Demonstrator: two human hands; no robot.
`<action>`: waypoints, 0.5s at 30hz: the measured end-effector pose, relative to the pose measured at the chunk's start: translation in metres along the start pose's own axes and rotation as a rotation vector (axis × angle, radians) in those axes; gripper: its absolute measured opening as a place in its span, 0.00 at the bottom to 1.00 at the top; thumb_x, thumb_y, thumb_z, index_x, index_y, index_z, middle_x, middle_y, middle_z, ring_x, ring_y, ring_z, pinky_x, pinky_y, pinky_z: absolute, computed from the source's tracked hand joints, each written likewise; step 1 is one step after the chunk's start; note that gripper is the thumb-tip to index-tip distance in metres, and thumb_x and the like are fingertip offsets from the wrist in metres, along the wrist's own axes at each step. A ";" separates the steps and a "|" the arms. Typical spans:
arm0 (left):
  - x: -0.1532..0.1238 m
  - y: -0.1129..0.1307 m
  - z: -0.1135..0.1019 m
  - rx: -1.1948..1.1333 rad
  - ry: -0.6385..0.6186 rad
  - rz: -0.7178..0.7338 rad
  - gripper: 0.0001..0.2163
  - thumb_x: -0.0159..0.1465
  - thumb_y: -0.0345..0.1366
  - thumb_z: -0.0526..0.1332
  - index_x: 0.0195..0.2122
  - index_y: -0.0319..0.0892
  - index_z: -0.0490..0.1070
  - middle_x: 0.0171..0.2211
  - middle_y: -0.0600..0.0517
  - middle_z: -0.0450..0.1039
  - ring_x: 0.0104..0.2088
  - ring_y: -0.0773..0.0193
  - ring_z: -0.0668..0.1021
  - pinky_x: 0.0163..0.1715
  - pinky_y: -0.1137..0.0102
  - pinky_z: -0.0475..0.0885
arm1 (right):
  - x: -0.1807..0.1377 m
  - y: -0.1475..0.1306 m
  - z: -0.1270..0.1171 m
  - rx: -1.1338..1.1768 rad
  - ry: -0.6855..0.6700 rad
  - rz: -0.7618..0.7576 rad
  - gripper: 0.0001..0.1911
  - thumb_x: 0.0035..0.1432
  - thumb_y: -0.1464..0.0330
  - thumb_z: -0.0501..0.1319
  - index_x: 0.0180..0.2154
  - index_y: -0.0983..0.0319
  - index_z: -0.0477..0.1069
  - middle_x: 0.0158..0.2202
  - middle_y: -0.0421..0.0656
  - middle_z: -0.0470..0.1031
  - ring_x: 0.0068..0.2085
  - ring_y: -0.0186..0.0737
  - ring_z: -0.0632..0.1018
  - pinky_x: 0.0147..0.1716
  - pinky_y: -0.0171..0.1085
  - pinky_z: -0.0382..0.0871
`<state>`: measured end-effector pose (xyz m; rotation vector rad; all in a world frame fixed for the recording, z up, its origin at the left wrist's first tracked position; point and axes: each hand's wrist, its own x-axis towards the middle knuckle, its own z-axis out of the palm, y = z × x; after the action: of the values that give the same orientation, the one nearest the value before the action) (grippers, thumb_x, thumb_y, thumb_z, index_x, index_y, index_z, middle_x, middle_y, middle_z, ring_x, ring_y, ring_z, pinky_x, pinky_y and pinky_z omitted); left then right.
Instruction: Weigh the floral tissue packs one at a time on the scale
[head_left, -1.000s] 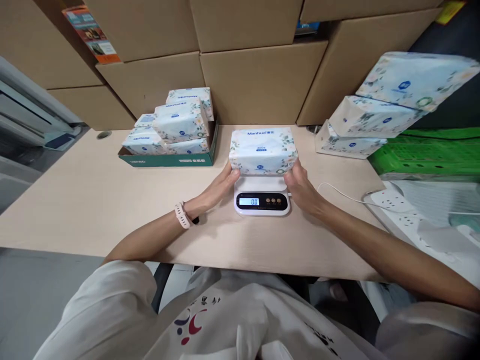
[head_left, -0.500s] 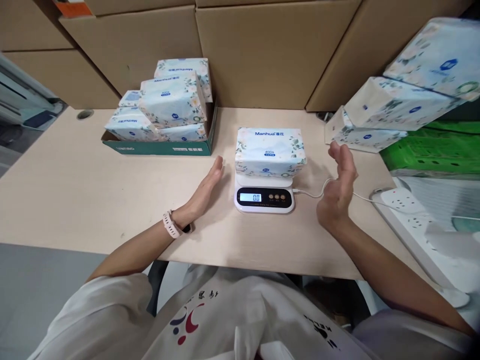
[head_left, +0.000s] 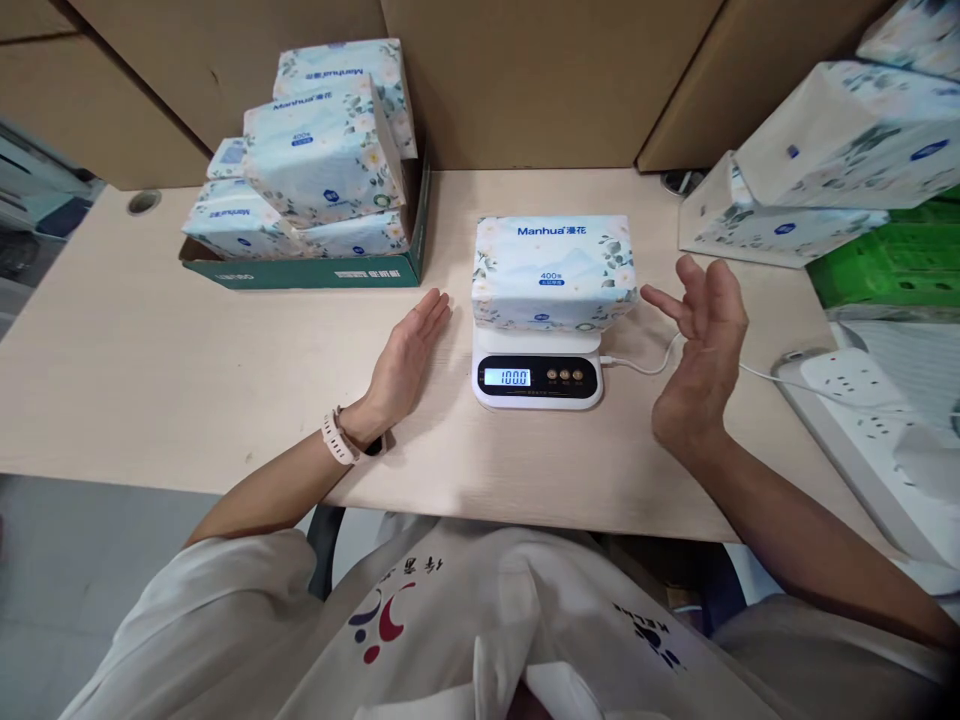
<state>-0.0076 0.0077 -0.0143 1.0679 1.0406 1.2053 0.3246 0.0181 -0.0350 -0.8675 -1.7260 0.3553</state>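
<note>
A pack of tissues with a floral print and "Manhua" lettering rests on a white digital kitchen scale. The scale's lit display seems to read 100.0. To the left of the pack, my left hand is on edge over the table, fingers stretched out and touching nothing but perhaps the tabletop. My right hand is held to the right of the pack, palm inward and fingers apart, holding nothing. Neither hand touches the pack.
A green cardboard tray with several tissue packs stands at the back left. More packs are stacked at right near a green crate. A white power strip lies at right; a white cable joins the scale. Cardboard boxes line the back.
The scale's display has gone from 0.0 to about 100.0. My right hand has spread its fingers more. The view has shifted slightly, and the pack stays on the scale.
</note>
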 end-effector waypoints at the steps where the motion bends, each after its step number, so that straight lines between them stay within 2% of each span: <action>1: 0.000 0.001 0.000 -0.013 0.013 -0.002 0.32 0.72 0.59 0.54 0.68 0.41 0.68 0.76 0.43 0.61 0.77 0.51 0.62 0.80 0.54 0.54 | 0.000 0.000 0.000 -0.006 0.004 0.003 0.33 0.74 0.45 0.45 0.76 0.37 0.48 0.76 0.39 0.59 0.76 0.61 0.64 0.67 0.74 0.67; 6: 0.000 0.005 0.001 -0.060 0.043 -0.020 0.31 0.71 0.58 0.54 0.65 0.40 0.71 0.73 0.42 0.67 0.75 0.49 0.66 0.79 0.53 0.56 | 0.000 0.004 0.001 -0.022 0.011 -0.020 0.35 0.72 0.42 0.43 0.76 0.36 0.46 0.76 0.38 0.58 0.75 0.61 0.65 0.65 0.72 0.70; 11: -0.001 0.005 0.001 -0.088 0.065 -0.020 0.27 0.71 0.55 0.56 0.62 0.42 0.74 0.70 0.44 0.72 0.74 0.50 0.69 0.79 0.53 0.57 | -0.002 0.018 -0.004 -0.005 0.007 -0.066 0.37 0.72 0.41 0.45 0.76 0.42 0.46 0.76 0.47 0.58 0.74 0.65 0.65 0.64 0.74 0.68; 15: -0.001 0.004 -0.001 -0.074 0.045 -0.012 0.30 0.71 0.57 0.55 0.64 0.41 0.72 0.71 0.42 0.70 0.75 0.48 0.68 0.79 0.52 0.55 | -0.001 0.018 -0.006 0.015 0.019 -0.101 0.40 0.71 0.41 0.48 0.77 0.45 0.48 0.75 0.50 0.60 0.73 0.66 0.67 0.63 0.74 0.69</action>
<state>-0.0094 0.0072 -0.0105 0.9797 1.0277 1.2538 0.3366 0.0287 -0.0452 -0.7673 -1.7402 0.2909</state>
